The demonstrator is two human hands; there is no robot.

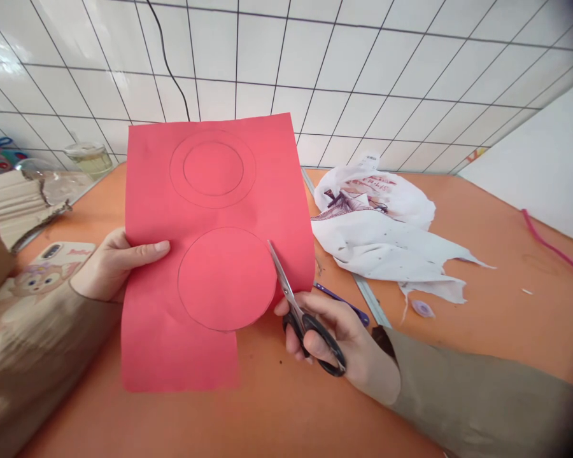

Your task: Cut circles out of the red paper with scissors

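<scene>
Scissors at circle on red paper

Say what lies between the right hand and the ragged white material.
In the head view, a slim purple item and part of a silvery strip show on the orange table between the right hand and the ragged white material.

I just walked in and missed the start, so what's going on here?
Someone's left hand holds up a red sheet by its left edge. Their right hand has scissors in its grip, blades at the right side of the lower circle. Below that, the paper is cut away along the circle's lower right; the two circles above, one inside the other, are uncut.
</scene>
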